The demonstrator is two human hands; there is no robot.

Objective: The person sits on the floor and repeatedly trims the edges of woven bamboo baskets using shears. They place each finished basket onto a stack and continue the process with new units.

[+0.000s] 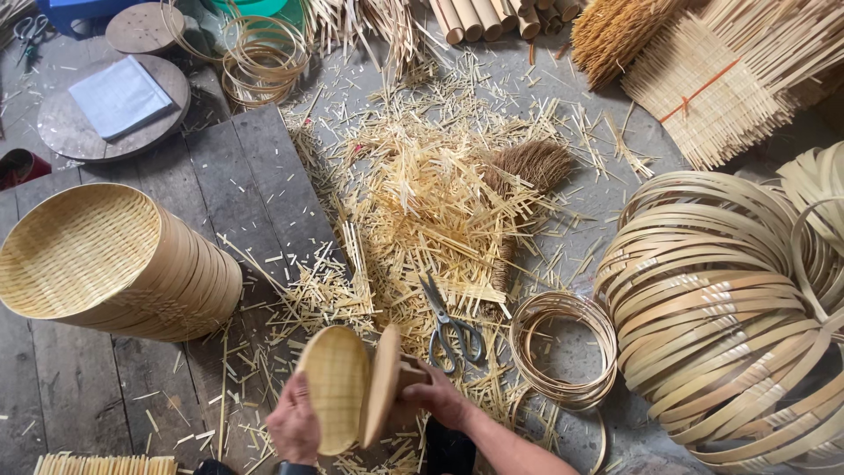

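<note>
A small round woven bamboo tray is being held upright low in the view, above the plank floor, beside a round wooden disc. It could be dropped among the bamboo offcuts (the grip looks light). The left hand is cupping its edge, fingers closed on it; the right hand is clamping the disc.

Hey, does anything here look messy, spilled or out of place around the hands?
Yes: bamboo offcuts lie strewn across the floor, partly burying the hand broom and ringing the scissors. The left hand and right hand hold a woven tray against a round wooden form; neither looks damaged.
</note>
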